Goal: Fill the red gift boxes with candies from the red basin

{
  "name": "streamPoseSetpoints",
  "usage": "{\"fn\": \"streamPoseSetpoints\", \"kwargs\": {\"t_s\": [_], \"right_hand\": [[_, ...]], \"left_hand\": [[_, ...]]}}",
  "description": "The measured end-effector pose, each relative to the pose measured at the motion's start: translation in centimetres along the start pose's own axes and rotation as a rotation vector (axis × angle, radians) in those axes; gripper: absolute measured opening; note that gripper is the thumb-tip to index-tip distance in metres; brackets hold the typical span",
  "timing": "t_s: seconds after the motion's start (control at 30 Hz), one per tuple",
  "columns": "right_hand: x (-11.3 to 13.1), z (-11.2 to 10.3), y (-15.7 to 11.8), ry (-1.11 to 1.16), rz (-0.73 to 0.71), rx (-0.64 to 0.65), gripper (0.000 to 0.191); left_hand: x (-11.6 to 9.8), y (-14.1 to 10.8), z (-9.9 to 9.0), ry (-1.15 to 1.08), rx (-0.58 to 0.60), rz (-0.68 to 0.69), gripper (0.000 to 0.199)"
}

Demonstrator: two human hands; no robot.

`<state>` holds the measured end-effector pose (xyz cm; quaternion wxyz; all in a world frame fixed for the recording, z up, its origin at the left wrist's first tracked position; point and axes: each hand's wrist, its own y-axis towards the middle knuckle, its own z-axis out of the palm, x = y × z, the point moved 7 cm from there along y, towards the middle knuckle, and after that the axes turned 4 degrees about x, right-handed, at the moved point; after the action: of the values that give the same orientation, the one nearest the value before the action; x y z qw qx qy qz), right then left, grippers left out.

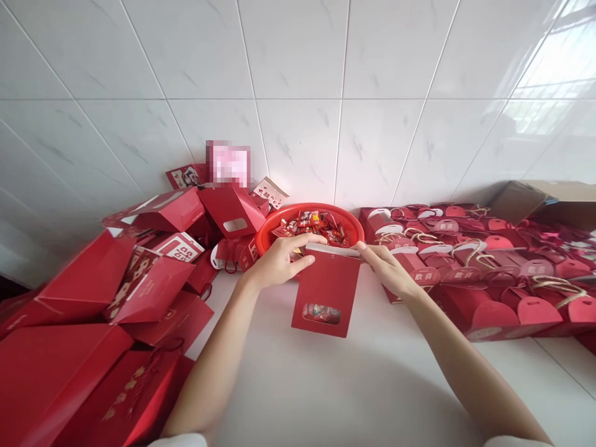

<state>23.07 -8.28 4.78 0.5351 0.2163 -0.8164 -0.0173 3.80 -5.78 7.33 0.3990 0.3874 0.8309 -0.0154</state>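
Note:
A red paper gift box (326,285) hangs between my hands, with wrapped sweets showing through the oval window near its lower end. My left hand (282,261) pinches the upper left corner, thumb in front and fingers behind the pale top edge. At the upper right corner, my right hand (384,264) grips the same edge with its fingertips. Just behind the box stands a round red plastic basket (263,239), holding wrapped candies (310,220). The box hides part of the basket's front.
On the left lies a heap of red boxes (88,279), some tipped over. Rows of red boxes with rope handles (447,273) stand on the right, beside a brown cardboard carton (526,202). A tiled wall (298,136) closes off the back.

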Motion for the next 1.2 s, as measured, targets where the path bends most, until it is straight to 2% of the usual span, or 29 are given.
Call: {"fn": "streamPoseSetpoints", "kwargs": {"t_s": [0.1, 0.2, 0.37, 0.47, 0.6, 0.67, 0.8, 0.93, 1.0, 1.1, 1.2], "right_hand": [[0.2, 0.3, -0.1, 0.018, -0.016, 0.043, 0.046], [-0.1, 1.0, 0.0, -0.006, -0.033, 0.081, 0.032], [-0.9, 1.4, 0.3, -0.128, -0.043, 0.032, 0.019], [-0.9, 1.9, 0.4, -0.119, -0.053, 0.043, 0.018], [-1.2, 2.9, 0.5, -0.048, -0.035, 0.034, 0.02], [-1.6, 3.6, 0.6, 0.045, -0.021, 0.03, 0.025], [-2.9, 4.7, 0.6, 0.252, 0.008, 0.001, 0.037], [-3.6, 5.0, 0.3, 0.396, 0.032, -0.029, 0.038], [-3.1, 5.0, -0.2, 0.442, 0.018, -0.03, 0.037], [-1.0, 4.0, -1.8, 0.403, -0.018, -0.019, 0.032], [1.9, 1.2, -5.3, 0.198, -0.035, -0.05, 0.029]], "left_hand": [[-0.2, 0.2, 0.1, 0.016, -0.029, 0.032, 0.026], [-0.4, 0.5, 0.7, 0.019, -0.003, 0.085, 0.013], [-0.6, 0.5, 1.3, -0.002, 0.083, 0.117, 0.015], [-0.1, 0.3, 1.1, -0.009, 0.137, 0.059, 0.009], [1.5, 0.1, 0.6, -0.013, 0.133, -0.071, 0.031], [2.3, 0.1, 0.6, 0.021, 0.138, -0.1, 0.032], [2.8, 0.1, 0.6, 0.089, 0.154, -0.095, 0.029], [1.9, 0.0, 0.7, 0.076, 0.18, -0.045, 0.026], [1.3, 0.0, 0.8, 0.022, 0.2, -0.021, 0.027], [1.3, 0.3, 1.0, -0.129, 0.191, -0.018, 0.036], [2.8, 0.9, 1.2, -0.225, 0.118, -0.069, 0.044]]}}
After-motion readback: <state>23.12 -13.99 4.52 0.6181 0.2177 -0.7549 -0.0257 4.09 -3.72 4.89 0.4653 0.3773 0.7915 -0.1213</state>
